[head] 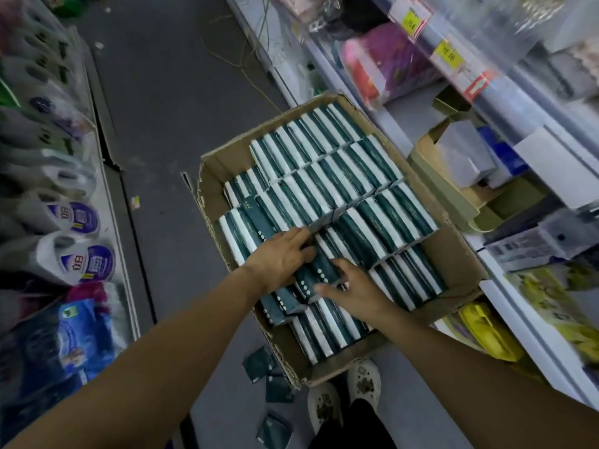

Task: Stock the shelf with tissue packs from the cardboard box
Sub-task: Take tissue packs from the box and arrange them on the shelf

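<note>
View down a shop aisle with a grey floor [168, 131]. Shelving on my left carries white detergent jugs [77, 264] and blue bagged goods; the shelf [505, 306] on my right carries pink packages, small boxes, yellow packets and yellow price labels [449, 53] on its edge strip. The cardboard box [453, 251] stands open on the floor beside the right shelf, just ahead of my pale clogs [343, 393]. It is filled with rows of dark green and white tissue packs [343, 176] set on edge. A few loose green packs [272, 377] lie on the floor at the box's near corner. Both my bare arms reach into the near part of the box. My left hand [278, 260] lies flat, fingers extended, across the tops of the packs. My right hand [353, 290] is just beside it, thumb and fingers curling against a small cluster of packs [319, 273] lying between the two hands; whether it fully grips them I cannot tell.
</note>
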Motion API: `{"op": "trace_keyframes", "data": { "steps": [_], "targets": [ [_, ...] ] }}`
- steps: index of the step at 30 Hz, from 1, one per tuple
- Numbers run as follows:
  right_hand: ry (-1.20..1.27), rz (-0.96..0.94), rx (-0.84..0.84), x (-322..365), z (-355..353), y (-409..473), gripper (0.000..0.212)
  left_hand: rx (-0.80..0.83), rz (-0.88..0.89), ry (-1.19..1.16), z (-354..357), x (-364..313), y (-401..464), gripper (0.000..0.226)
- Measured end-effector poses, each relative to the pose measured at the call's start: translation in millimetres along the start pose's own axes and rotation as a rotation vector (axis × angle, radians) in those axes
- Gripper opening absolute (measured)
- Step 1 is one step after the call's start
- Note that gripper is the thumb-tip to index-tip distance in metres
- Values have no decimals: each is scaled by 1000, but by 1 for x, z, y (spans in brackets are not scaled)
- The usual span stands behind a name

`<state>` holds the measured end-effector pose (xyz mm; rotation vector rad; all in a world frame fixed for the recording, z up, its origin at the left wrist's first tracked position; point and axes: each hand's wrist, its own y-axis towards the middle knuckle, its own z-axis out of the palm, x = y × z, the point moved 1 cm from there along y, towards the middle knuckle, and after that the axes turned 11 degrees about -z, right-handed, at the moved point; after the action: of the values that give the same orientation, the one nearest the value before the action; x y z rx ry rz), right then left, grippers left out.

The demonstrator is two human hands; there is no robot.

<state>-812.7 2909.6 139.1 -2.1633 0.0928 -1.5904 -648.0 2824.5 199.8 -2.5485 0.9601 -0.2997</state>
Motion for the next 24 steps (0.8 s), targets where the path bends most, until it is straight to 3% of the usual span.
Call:
{"op": "trace_keyframes", "data": {
  "steps": [4, 9, 12, 17, 21, 24],
  "targets": [
    [-76, 44, -67, 3, -4, 4, 25, 27, 19, 122, 3, -3, 0, 53],
    [-149, 88, -211, 19, -11, -8, 7, -24, 19, 129, -8, -2, -12, 56],
    [-90, 42, -316, 36, -31, -29, 10, -127, -82, -114, -22, -2, -32, 56],
    [-78, -40, -468, 72, -69, -80, 17, -93, -419, -584, -57, -21, -72, 35],
    [-254, -183, -645, 105, -83, -131, 16, -57, -617, -1198, -85, -44, -94, 32],
    [-390, -399, -726, 131, -85, -175, 34, -56, -612, -1582, -111, -65, -113, 42]
  ]
}}
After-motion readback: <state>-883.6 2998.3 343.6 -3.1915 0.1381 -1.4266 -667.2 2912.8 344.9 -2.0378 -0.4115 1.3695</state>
